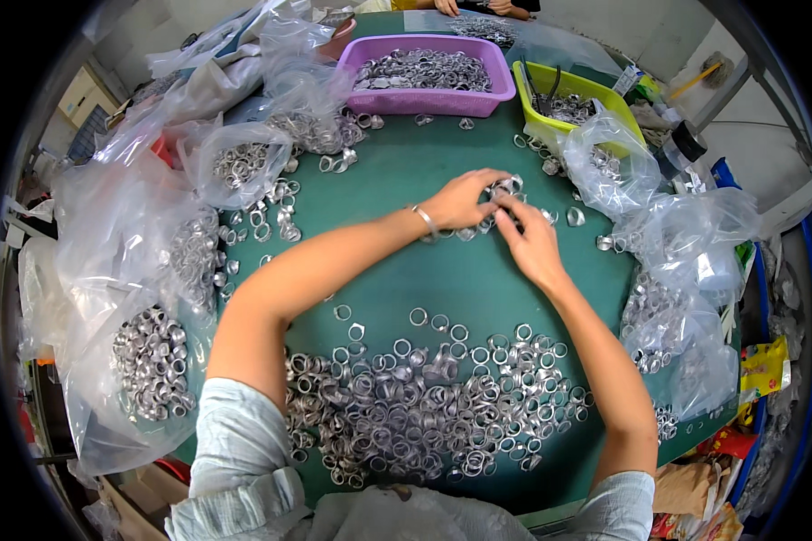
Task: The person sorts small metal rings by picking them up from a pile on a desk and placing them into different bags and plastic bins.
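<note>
- The left hand (460, 200) reaches to about 12 o'clock of the desk's middle, its fingers curled together over a small cluster of metal rings (507, 189); a silver bracelet (424, 221) sits on its wrist.
- The right hand (534, 245) lies just at 4 o'clock of the left hand, its fingers stretched up into the same cluster and touching the rings; whether they pinch a single ring I cannot tell.
- That cluster rests on the green desk (442, 279), a little above its centre, between the two hands.
- A big heap of rings (433, 410) spreads at 6 o'clock, close to the person's body and between the forearms.
- A purple tray (424, 97) full of rings stands at 12 o'clock, at the far edge.
- A yellow-green tray (604, 95) holding rings and a dark tool stands at 1 o'clock, just beside the purple one.
- Clear plastic bags of rings (153, 361) pile up from 8 to 10 o'clock; another bag (239, 162) lies at 10 o'clock with loose rings beside it.
- More clear bags (686, 261) with rings crowd the 3 o'clock side.
- Another person's hands (474, 7) show at the far 12 o'clock edge.
</note>
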Available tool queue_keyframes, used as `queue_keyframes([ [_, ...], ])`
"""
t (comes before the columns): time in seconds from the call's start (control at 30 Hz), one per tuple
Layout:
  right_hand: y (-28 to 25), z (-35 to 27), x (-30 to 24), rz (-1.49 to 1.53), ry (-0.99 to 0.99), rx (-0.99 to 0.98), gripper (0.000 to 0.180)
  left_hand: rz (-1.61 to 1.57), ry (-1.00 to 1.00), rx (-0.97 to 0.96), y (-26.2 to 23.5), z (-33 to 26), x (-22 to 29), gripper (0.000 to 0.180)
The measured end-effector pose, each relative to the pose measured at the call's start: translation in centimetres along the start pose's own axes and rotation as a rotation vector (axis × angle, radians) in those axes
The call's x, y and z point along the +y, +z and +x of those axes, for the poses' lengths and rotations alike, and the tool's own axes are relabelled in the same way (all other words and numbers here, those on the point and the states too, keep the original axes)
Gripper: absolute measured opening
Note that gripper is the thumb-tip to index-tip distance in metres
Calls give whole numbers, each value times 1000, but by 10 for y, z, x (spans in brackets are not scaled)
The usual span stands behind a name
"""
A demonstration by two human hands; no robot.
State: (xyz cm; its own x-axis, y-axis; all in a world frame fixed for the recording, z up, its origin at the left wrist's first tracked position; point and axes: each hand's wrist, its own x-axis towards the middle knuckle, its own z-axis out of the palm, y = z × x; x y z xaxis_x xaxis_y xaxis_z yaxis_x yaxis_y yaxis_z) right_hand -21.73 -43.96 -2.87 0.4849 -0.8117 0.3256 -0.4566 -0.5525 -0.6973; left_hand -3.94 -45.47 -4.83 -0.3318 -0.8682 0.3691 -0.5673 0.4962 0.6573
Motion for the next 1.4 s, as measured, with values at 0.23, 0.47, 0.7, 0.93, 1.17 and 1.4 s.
queue_keyframes([
  [0.23, -15, -82, -57, 334, -10, -400, 41, -280, -254, -114, -25, -115, 89, 58],
  [0.47, -46, -102, -80, 436, -25, -631, 23, -70, -215, -310, -48, -172, 152, 58],
  [0.7, -49, -40, 25, -644, 101, 156, 50, 136, -262, 22, -70, -177, 109, 36],
  [0.93, -29, -61, 5, -201, -84, 29, 24, 407, -383, 222, -62, -197, 83, 31],
  [1.17, -42, -105, -57, 73, 59, -323, 14, 566, -402, -114, -41, -199, 126, 28],
  [1.4, -51, -102, -42, -113, -286, -258, 13, 519, -231, 214, -24, -182, 147, 27],
])
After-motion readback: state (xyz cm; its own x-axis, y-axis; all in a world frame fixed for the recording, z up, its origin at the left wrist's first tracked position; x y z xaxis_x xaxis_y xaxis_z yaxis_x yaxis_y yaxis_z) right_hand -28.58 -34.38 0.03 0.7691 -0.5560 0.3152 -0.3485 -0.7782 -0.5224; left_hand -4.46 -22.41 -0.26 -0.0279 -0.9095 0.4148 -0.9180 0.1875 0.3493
